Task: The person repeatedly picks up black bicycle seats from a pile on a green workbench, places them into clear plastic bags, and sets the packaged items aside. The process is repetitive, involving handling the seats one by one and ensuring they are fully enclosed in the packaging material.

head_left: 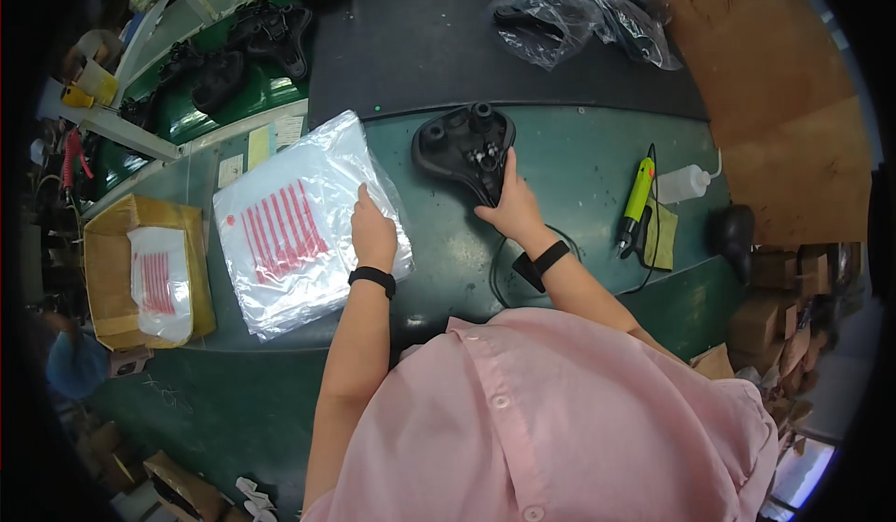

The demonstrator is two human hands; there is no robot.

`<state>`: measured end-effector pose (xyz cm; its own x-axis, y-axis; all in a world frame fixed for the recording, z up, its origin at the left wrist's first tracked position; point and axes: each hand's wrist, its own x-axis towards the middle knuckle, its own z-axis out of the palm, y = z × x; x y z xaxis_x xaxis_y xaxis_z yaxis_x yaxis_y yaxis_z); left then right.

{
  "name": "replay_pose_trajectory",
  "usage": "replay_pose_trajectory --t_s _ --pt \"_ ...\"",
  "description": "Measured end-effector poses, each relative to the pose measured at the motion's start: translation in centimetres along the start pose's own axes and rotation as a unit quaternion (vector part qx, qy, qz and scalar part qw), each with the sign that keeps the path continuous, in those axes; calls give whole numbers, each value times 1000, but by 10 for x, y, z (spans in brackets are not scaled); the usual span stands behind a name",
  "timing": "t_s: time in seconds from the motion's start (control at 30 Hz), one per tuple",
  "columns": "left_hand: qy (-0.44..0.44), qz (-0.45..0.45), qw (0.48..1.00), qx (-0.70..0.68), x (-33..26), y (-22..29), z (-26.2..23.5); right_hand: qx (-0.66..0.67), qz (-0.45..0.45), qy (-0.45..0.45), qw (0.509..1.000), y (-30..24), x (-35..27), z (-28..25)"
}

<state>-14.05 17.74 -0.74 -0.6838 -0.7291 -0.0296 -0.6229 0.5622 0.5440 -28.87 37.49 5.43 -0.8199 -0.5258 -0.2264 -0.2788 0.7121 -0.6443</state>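
Note:
My right hand (pixel 515 209) grips a black bicycle saddle (pixel 446 152) by its narrow nose. The saddle lies with its underside up on the green bench, its wide end away from me, showing springs and small metal fittings. To its left is a stack of clear plastic bags (pixel 289 228) printed with red stripes. My left hand (pixel 375 231) is at the right part of this stack, its fingers drawn together on the top bag; the thumb is hidden.
A yellow-brown box (pixel 103 284) holding a striped bag stands at the left. At the right lie a green electric screwdriver (pixel 638 195), a cloth (pixel 661 242) and a white squeeze bottle (pixel 681 184). Bagged saddles (pixel 597 13) lie at the back; several bare saddles (pixel 219 79) sit back left.

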Motion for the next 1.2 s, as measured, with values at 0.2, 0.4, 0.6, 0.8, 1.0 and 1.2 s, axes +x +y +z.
replay_pose_trajectory --t_s 0.2,0.4,0.6,0.8,1.0,1.2 --pt "-1 -40 996 76 -9 19 -10 474 68 -100 872 13 -4 26" --pt "-37 -55 985 159 7 24 -1 612 161 -220 742 -35 -17 -19" --pt "-68 -45 991 104 12 9 4 622 115 -246 735 -66 -46 -41" --pt "7 -38 994 104 7 15 -3 653 88 -234 715 -97 -55 -56" --pt "-11 -7 994 106 8 7 -1 711 89 -257 649 -104 -58 -53" --pt "-15 -12 999 -45 15 -22 2 708 70 -276 646 -101 -60 -41"
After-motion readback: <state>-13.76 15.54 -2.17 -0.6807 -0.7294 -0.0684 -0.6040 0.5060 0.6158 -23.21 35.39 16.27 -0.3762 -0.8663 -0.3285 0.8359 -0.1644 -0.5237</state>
